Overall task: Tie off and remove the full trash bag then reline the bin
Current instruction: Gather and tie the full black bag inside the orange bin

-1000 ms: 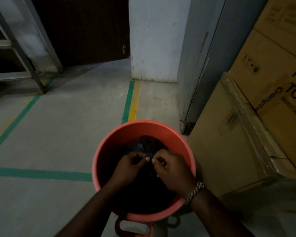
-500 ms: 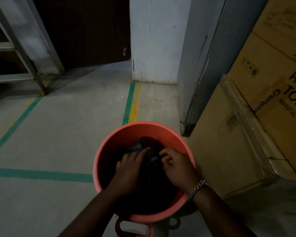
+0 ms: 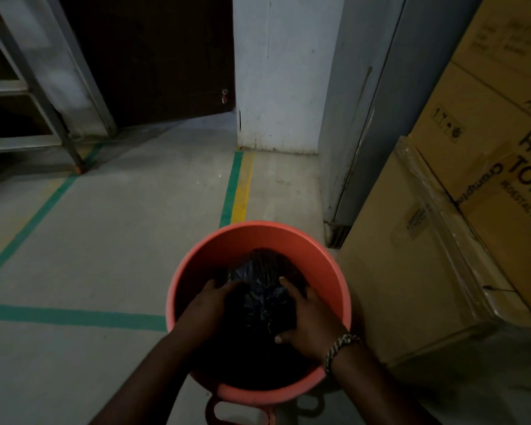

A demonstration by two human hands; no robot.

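An orange round bin (image 3: 249,237) stands on the floor right below me, its handle toward me. Inside sits a black trash bag (image 3: 262,289), bunched into a ball with its gathered top facing up. My left hand (image 3: 206,308) cups the bag's left side and my right hand (image 3: 307,320), with a chain bracelet on the wrist, cups its right side. Both hands are down inside the bin and press against the bag. The bag's lower part is lost in shadow.
Stacked cardboard boxes (image 3: 460,228) stand close on the right of the bin. A grey metal cabinet (image 3: 365,118) and a white pillar (image 3: 276,72) are behind. A metal rack (image 3: 28,96) is at the far left. Green and yellow tape lines (image 3: 236,188) mark the concrete floor.
My fingers were pinching the bag's top together at the middle; they have since spread apart and moved down to clasp the bag's two sides.
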